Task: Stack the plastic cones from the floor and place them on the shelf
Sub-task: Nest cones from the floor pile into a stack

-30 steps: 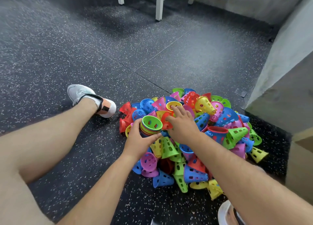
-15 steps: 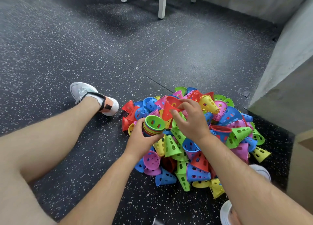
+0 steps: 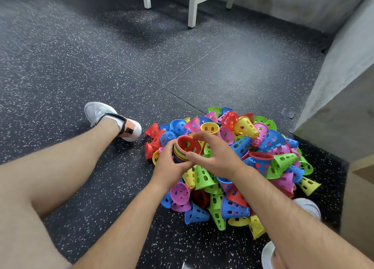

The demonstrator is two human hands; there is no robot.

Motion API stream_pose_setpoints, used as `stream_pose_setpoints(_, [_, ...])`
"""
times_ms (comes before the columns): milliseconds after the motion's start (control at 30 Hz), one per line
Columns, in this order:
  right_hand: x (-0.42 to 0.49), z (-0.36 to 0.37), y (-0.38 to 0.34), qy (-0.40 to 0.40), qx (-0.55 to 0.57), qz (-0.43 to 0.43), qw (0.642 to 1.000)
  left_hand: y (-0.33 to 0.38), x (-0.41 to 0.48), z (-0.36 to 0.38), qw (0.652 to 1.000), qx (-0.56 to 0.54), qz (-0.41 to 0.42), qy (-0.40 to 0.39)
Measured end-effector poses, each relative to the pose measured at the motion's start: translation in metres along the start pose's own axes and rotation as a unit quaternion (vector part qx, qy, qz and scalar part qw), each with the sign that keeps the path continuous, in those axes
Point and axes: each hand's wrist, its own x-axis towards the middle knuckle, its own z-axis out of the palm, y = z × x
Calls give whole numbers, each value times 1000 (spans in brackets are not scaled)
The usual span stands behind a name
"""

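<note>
Red cone (image 3: 188, 145) topping the nested stack (image 3: 178, 156), my left grip (image 3: 169, 167) wrapped round it, my right grip (image 3: 219, 159) seemingly pinching the cone's rim, loose pile (image 3: 270, 142) beneath.

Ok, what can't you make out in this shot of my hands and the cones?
- Cone count in the stack: head view, the left hand and right hand cover its sides; only the red cone on top shows.
- Lower layers of the pile: head view, buried under upper cones.
- White frame: head view, cut off by the top edge.
- Right shoe: head view, partly behind the right forearm.
</note>
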Motion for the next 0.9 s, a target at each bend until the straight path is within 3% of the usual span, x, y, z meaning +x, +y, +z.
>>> stream_pose_setpoints(167, [6, -24, -7, -55, -121, -9, 991, 8, 3, 8, 1000, 8, 6, -3])
stream_pose_setpoints(333, [24, -83, -16, -100, -337, -64, 934, 13, 13, 26, 1000, 3, 5, -9])
stream_pose_setpoints(500, [46, -132, 0, -122, -409, -93, 900, 27, 42, 58, 1000, 14, 9, -19])
stream_pose_setpoints(600, [73, -154, 31, -131, -484, -98, 859, 32, 54, 72, 999, 29, 11, -10])
stream_pose_setpoints(800, [107, -153, 74, -196, -480, -78, 852, 39, 68, 79, 998, 65, 14, -21])
stream_pose_setpoints(900, [121, -142, 84, -195, -453, -73, 867, 48, 77, 81, 998, 54, 17, -20])
